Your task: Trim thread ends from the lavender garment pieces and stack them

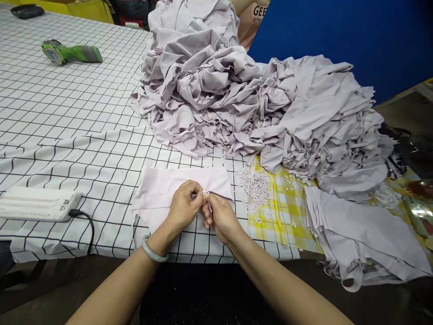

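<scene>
A pale lilac piece of cloth (162, 185) lies flat on the checked table cover in front of me. Over its middle, my left hand (186, 203) and my right hand (219, 216) meet, thumbs and fingers pinched together. A small white piece (205, 193) shows between the fingertips; its kind is too small to make out. The cloth's right part rises in a fold towards the fingers, so both hands seem to grip its edge there. Fingers hide most of what they hold. A pale green bangle (154, 250) circles my left wrist.
Large heaps of lilac cloth (216, 76) fill the back and right. Tiny pale bits (259, 187) lie scattered by a yellow checked sheet (284, 216). Stacked lilac pieces (368, 225) overhang the front right edge. A power bank (37, 205) with a cable and a green rotary cutter (71, 53) lie left.
</scene>
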`<act>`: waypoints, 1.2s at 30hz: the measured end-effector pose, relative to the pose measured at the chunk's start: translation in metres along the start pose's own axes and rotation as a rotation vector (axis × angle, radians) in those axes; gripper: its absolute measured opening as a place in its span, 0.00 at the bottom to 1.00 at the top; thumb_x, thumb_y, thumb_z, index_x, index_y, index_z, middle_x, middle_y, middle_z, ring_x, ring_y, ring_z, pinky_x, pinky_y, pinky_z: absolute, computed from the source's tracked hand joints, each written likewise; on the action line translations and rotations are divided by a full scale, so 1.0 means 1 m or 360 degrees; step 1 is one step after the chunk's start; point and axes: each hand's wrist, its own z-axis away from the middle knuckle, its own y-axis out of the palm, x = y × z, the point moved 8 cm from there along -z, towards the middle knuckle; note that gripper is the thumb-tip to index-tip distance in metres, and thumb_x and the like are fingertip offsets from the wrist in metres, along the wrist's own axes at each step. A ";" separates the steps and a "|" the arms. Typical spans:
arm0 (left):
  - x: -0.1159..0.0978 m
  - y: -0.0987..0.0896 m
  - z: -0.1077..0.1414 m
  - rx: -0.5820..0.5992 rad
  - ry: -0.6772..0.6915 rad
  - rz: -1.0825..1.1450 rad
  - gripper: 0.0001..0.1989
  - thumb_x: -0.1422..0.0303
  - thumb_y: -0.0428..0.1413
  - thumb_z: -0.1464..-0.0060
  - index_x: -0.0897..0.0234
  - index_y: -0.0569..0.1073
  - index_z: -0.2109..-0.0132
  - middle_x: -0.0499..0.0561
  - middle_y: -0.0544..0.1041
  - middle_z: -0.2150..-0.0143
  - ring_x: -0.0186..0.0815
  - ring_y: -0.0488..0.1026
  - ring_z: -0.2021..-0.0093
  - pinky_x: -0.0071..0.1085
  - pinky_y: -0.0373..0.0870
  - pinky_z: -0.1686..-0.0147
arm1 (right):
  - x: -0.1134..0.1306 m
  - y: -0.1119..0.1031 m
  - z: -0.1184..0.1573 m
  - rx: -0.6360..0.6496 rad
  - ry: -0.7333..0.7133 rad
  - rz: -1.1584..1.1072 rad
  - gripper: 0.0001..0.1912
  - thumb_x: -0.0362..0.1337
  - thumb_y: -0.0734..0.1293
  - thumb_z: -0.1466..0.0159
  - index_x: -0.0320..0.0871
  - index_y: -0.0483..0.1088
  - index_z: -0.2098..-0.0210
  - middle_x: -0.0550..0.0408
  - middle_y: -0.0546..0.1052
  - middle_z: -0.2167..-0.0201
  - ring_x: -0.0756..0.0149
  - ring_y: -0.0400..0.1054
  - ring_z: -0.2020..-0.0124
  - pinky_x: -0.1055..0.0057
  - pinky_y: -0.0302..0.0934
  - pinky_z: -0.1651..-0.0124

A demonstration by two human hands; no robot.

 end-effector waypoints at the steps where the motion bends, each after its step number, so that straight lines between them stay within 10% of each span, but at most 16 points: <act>1: 0.000 0.000 0.000 0.0006 0.0007 0.0002 0.07 0.75 0.53 0.45 0.63 0.72 0.70 0.51 0.76 0.63 0.35 0.73 0.61 0.32 0.69 0.61 | 0.000 0.001 -0.001 0.0023 0.0013 0.0027 0.11 0.43 0.65 0.45 0.44 0.62 0.77 0.66 0.62 0.88 0.77 0.49 0.90 0.78 0.50 0.88; 9: -0.009 0.002 0.002 0.0247 0.0279 -0.0156 0.06 0.73 0.54 0.41 0.64 0.76 0.63 0.55 0.79 0.55 0.40 0.74 0.52 0.39 0.71 0.50 | 0.007 -0.012 0.027 0.0321 0.0335 0.0297 0.17 0.50 0.64 0.38 0.43 0.67 0.72 0.62 0.67 0.87 0.74 0.55 0.86 0.75 0.57 0.80; 17: -0.002 0.010 0.007 0.0520 0.0484 -0.0995 0.23 0.69 0.48 0.35 0.59 0.66 0.35 0.54 0.63 0.30 0.51 0.55 0.29 0.56 0.50 0.34 | -0.012 -0.070 0.114 -0.0157 -0.0292 0.0878 0.27 0.49 0.63 0.32 0.48 0.61 0.37 0.55 0.76 0.70 0.60 0.71 0.63 0.64 0.66 0.58; 21: 0.004 0.017 0.001 0.0666 0.0426 -0.1052 0.26 0.67 0.47 0.35 0.59 0.60 0.32 0.53 0.57 0.27 0.50 0.48 0.27 0.57 0.41 0.31 | -0.038 -0.075 0.125 -0.0174 -0.0481 0.0995 0.21 0.45 0.62 0.31 0.49 0.65 0.40 0.50 0.79 0.61 0.57 0.74 0.55 0.60 0.68 0.52; 24: -0.006 -0.020 0.007 0.0521 0.0415 -0.0835 0.24 0.66 0.48 0.36 0.61 0.62 0.34 0.56 0.63 0.30 0.46 0.55 0.29 0.51 0.50 0.32 | -0.027 -0.082 0.138 -0.0322 -0.0915 0.1223 0.14 0.41 0.61 0.31 0.47 0.73 0.49 0.45 0.75 0.48 0.53 0.70 0.45 0.53 0.65 0.43; 26: -0.017 -0.074 0.031 0.0053 0.0449 -0.0702 0.18 0.67 0.48 0.36 0.62 0.67 0.40 0.57 0.71 0.38 0.42 0.65 0.36 0.44 0.60 0.36 | -0.009 -0.084 0.151 -0.0512 -0.1259 0.1469 0.12 0.39 0.62 0.31 0.47 0.74 0.51 0.44 0.72 0.44 0.50 0.66 0.41 0.47 0.61 0.40; 29: -0.021 -0.134 0.104 -0.0574 0.0516 -0.0916 0.08 0.63 0.55 0.39 0.61 0.71 0.57 0.55 0.75 0.56 0.44 0.70 0.51 0.42 0.67 0.48 | 0.019 -0.062 0.151 -0.0489 -0.1672 0.1765 0.15 0.35 0.62 0.31 0.48 0.71 0.47 0.44 0.71 0.42 0.49 0.62 0.37 0.43 0.56 0.37; 36: 0.005 -0.111 0.176 -0.0343 0.0294 -0.1278 0.06 0.75 0.53 0.42 0.59 0.72 0.62 0.55 0.76 0.58 0.46 0.69 0.53 0.45 0.60 0.50 | 0.019 0.056 0.052 0.0552 -0.1767 0.2201 0.22 0.36 0.57 0.29 0.46 0.65 0.37 0.46 0.66 0.34 0.49 0.52 0.30 0.43 0.53 0.33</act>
